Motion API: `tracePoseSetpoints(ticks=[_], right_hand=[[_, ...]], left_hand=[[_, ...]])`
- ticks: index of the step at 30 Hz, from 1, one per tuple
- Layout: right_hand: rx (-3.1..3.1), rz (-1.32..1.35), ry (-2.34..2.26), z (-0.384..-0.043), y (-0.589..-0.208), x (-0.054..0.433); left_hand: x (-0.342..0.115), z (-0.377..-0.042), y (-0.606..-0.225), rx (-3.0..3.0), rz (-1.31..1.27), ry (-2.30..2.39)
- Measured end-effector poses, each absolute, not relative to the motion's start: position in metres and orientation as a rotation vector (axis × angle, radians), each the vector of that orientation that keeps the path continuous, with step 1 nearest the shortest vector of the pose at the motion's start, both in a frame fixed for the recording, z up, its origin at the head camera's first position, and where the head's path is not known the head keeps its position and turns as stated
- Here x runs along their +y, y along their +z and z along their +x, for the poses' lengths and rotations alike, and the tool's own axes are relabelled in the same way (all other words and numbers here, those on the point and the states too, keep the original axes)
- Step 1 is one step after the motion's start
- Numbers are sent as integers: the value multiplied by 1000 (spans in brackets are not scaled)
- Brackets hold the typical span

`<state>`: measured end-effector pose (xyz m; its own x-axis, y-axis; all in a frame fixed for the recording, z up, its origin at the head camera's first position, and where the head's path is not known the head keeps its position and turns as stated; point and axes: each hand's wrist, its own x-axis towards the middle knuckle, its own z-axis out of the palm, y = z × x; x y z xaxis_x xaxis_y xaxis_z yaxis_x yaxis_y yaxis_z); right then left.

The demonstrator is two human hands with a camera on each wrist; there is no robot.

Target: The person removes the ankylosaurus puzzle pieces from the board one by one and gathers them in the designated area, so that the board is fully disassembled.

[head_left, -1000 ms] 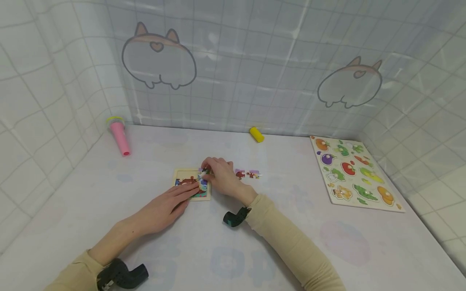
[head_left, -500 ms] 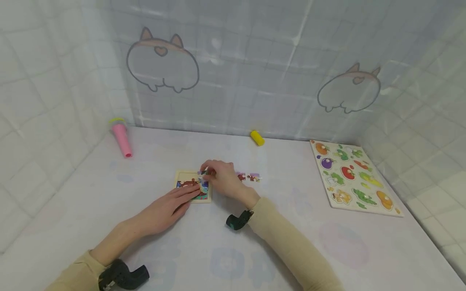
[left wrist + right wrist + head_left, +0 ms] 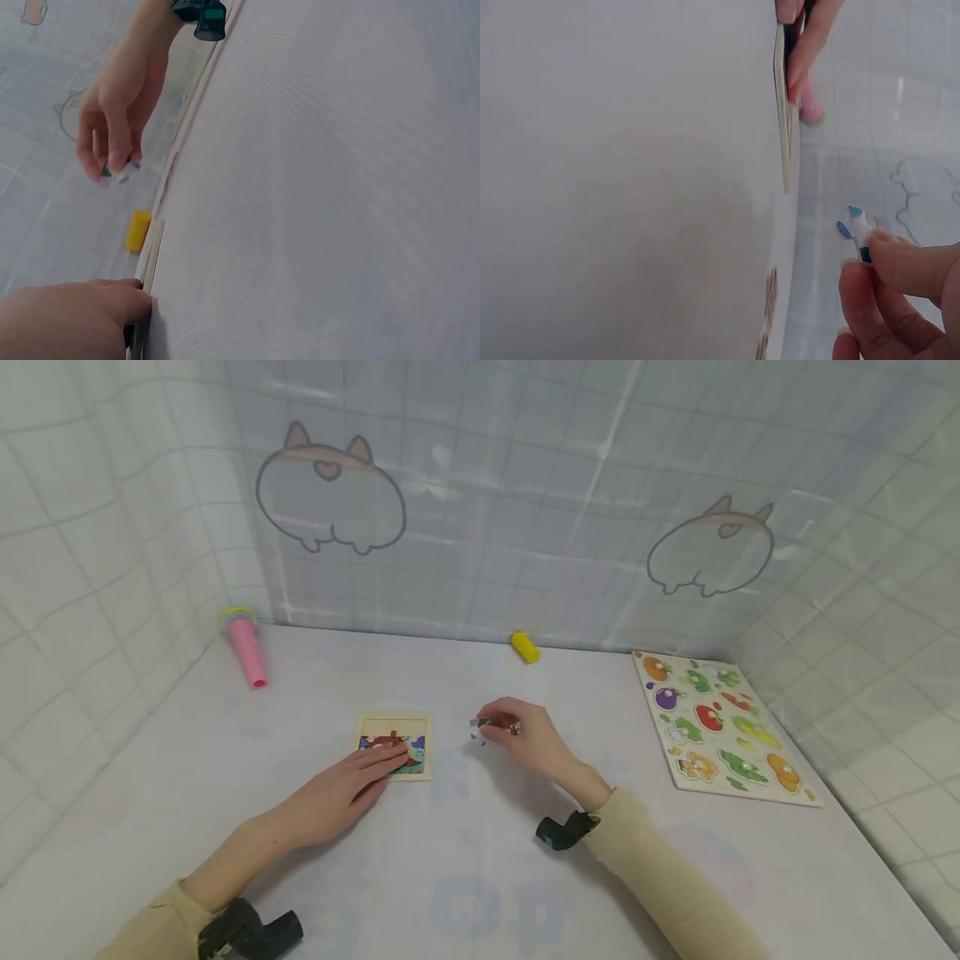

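My left hand (image 3: 345,789) lies with its fingers extended across a small wooden jigsaw tray (image 3: 384,724). Assembled pieces with a brown animal picture fill its lower part, partly covered by the fingers; bare wood shows along the top. To the right of the tray, my right hand (image 3: 531,739) pinches a jigsaw piece (image 3: 478,730) between thumb and fingers, raised over the table. In the right wrist view this jigsaw piece (image 3: 859,229) is white with blue and green spots. Loose jigsaw pieces (image 3: 768,311) lie flat on the table below that hand, mostly hidden behind it in the head view.
A vegetable peg puzzle board (image 3: 723,727) lies at the right. Near the back wall stands out a small yellow cylinder (image 3: 525,647). A pink toy microphone (image 3: 247,652) lies at the back left. Tiled-pattern curtains bound the table at the back and sides.
My right hand has lifted the piece off the tray's upper right and carried it rightward, uncovering the tray's right side. My left hand stays on the tray.
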<state>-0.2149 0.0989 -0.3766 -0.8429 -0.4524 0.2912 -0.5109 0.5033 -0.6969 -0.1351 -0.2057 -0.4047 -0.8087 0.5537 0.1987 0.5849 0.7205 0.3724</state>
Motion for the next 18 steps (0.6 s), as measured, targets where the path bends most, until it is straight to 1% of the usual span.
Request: tracePoseSetpoints(ticks=[9,18], right_hand=[[-2686,688,1222,-214,-382,161],[-2736,593,1186,-227,-381,195]], left_hand=[[-203,-135,-405,-2841,-947,-669],[-204,-134,-405,-2840,-926,-638]])
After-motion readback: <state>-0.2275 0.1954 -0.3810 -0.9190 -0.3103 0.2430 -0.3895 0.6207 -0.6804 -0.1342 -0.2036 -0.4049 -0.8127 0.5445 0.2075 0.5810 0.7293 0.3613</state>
